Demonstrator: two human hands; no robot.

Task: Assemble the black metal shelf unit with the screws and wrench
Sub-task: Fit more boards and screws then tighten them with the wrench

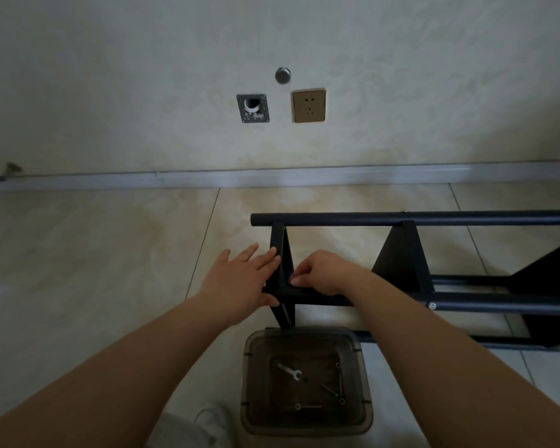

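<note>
From my remote seat I saw the black metal shelf unit (401,253) lying on its side on the tiled floor (94,253), running off to the right, its near end panel (280,270) standing between the two hands. My left hand (240,279) lay flat against the outer face of that panel, fingers straight and spread, thumb hooked under the lower tube, so that grip was apart. My right hand (320,273) had its fingers curled in at the inner corner where panel met tube, pinching something there too small to make out. Just nearer me sat a clear plastic box (304,425) on the floor, holding the wrench (290,371) and several screws (330,390). A wall socket (309,106) showed on the wall beyond.
</note>
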